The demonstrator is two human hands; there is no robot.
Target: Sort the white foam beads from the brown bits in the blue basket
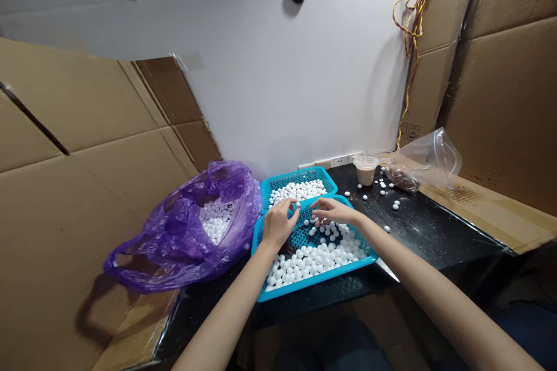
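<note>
Two blue mesh baskets stand on a black table. The near basket (261,293) holds many small white balls (313,258) and some dark bits. The far basket (329,181) also holds white balls. My left hand (278,223) hovers over the far end of the near basket, fingers pinched on a white ball (297,204). My right hand (333,210) is beside it, fingers curled over the balls; what they grip is hidden.
A purple plastic bag (174,237) of white balls lies left of the baskets. A cup (365,169), a clear bag with dark contents (418,165) and loose white balls (395,205) sit at the back right. Cardboard sheets (78,185) line both sides. A yellow cord (413,17) hangs on the wall.
</note>
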